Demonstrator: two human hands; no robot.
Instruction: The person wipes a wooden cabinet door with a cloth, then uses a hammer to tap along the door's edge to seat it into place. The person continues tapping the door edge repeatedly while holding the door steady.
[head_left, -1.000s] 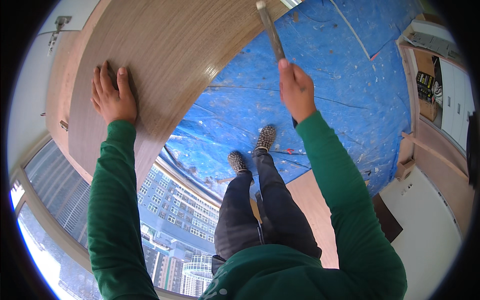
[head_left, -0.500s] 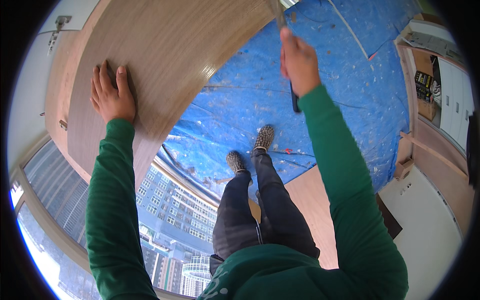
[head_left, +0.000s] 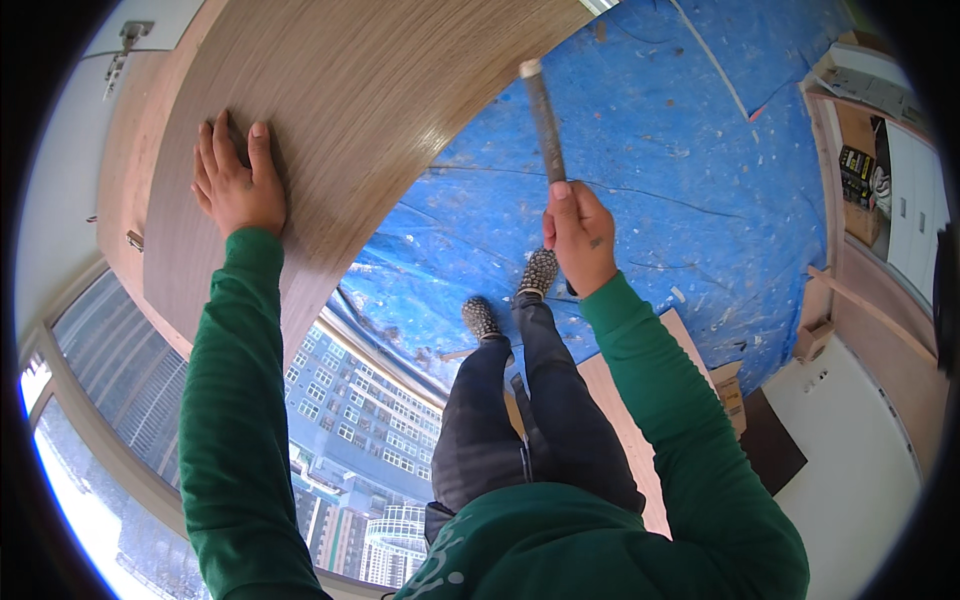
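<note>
My left hand [head_left: 241, 178] lies flat with fingers spread on a wood-grain panel [head_left: 330, 90]. Closed around the dark handle of a file [head_left: 546, 125] is my right hand [head_left: 582, 238], held over the blue sheet, just right of the panel's curved-looking edge. The file is long, flat and grey-brown with a pale tip, and points up and slightly left, apart from the panel. Most of its handle is hidden by my fingers.
A stained blue sheet [head_left: 680, 190] covers the floor under my shoes. Windows [head_left: 350, 400] run along the lower left. A pale board [head_left: 640, 420] and an open cardboard box [head_left: 730, 395] lie right of my legs. A cabinet with white doors [head_left: 915, 200] stands at far right.
My right hand has come down toward me and slightly left with the file, whose whole blade now shows. The left hand stays on the panel.
</note>
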